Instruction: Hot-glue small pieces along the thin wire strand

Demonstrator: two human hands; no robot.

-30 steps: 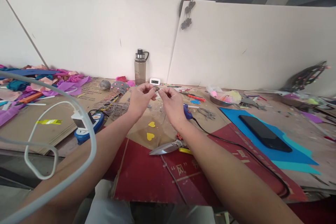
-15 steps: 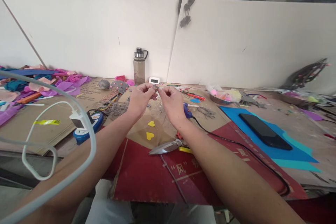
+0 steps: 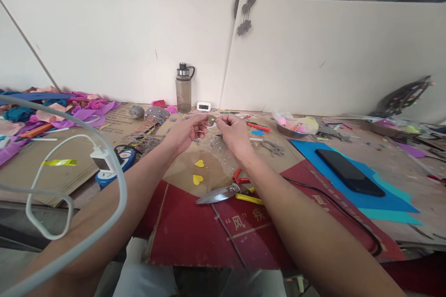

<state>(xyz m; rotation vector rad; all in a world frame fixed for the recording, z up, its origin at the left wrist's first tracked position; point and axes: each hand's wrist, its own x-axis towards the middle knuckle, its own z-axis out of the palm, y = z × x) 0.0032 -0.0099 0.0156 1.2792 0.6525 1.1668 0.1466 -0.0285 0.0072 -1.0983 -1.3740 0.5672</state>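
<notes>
Between the thumb and finger of my right hand (image 3: pixel 234 132) is a small grey piece with a yellow spot (image 3: pixel 212 120), held above the cardboard. My left hand (image 3: pixel 186 132) is at its left side, with fingers apart and loosely bent, the index fingertip close to the piece. Whether that fingertip touches it, I cannot tell. Below the hands lie a yellow heart cutout (image 3: pixel 199 163) and a second yellow heart (image 3: pixel 197 180). Nearer to me rests a pointed steel blade (image 3: pixel 218 194), beside red handles (image 3: pixel 240 177) and yellow handles (image 3: pixel 249 199) partly hidden by my right forearm.
A water bottle (image 3: pixel 183 89) and a small white digital display (image 3: pixel 204 106) stand by the wall. On the right, a black phone (image 3: pixel 349 171) lies on blue sheets (image 3: pixel 308 153). White cable (image 3: pixel 120 171) loops over my left forearm. Grey wire (image 3: pixel 148 143) lies left of my hands.
My left fingers have gone from a pinch on the small piece to spread apart. My right hand has shifted slightly right, and the piece's yellow spot now shows.
</notes>
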